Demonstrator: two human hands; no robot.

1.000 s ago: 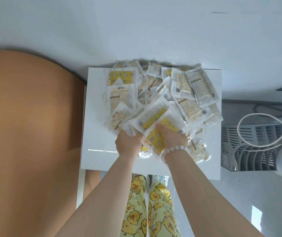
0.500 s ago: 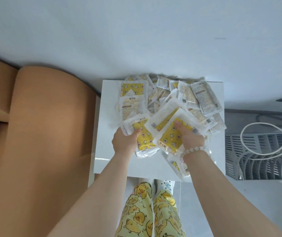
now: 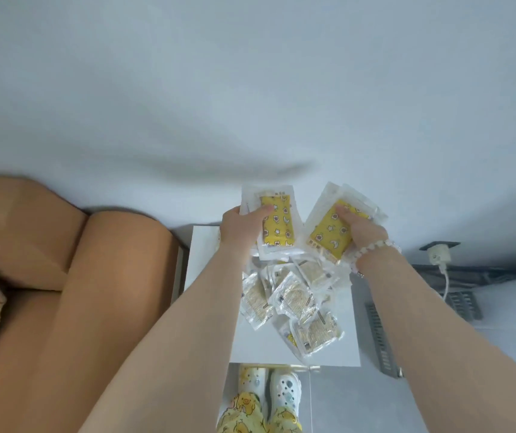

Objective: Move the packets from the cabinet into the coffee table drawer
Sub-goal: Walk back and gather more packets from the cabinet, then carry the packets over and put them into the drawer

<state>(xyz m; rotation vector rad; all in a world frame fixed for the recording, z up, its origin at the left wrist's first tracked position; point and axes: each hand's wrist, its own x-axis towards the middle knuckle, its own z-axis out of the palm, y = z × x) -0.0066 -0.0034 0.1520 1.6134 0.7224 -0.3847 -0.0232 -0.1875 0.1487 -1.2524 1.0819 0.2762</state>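
Observation:
My left hand [image 3: 242, 228] grips a stack of clear packets with yellow patterned fronts [image 3: 277, 223], lifted above the white cabinet top [image 3: 210, 307]. My right hand [image 3: 361, 234], with a bead bracelet at the wrist, grips a second stack of yellow packets [image 3: 331, 228] held beside the first. Several more packets [image 3: 294, 301] lie in a loose pile on the cabinet top below both hands. The coffee table drawer is not in view.
A tan sofa [image 3: 100, 292] stands against the cabinet's left side. A wall socket with a white cable [image 3: 438, 254] and a grey slatted unit [image 3: 381, 339] are to the right. My feet in white clogs [image 3: 269, 382] stand at the cabinet's front edge.
Both hands have risen off the pile, each carrying a stack of yellow packets, and moved apart. The view has tilted up, so the cabinet sits lower in the frame.

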